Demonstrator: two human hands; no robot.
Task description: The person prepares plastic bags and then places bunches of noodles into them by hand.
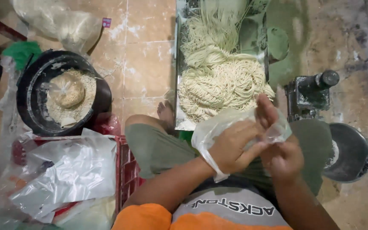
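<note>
A clear plastic bag (218, 125) is stretched over my left hand (231, 147), whose fingers are inside it. My right hand (280, 147) pinches the bag's far edge, its fingers raised beside the left hand. Both hands hover over my lap, just short of a metal tray (177, 72) piled with pale raw noodles (218, 79) on the floor ahead of me. My bare foot (165, 113) rests against the tray's near left corner.
A black bucket (30, 91) of flour with a tied bag in it stands at left. Loose plastic bags (71, 170) lie over a red crate (126, 168). A metal machine part (314, 91) and a round metal pan (350, 151) sit at right.
</note>
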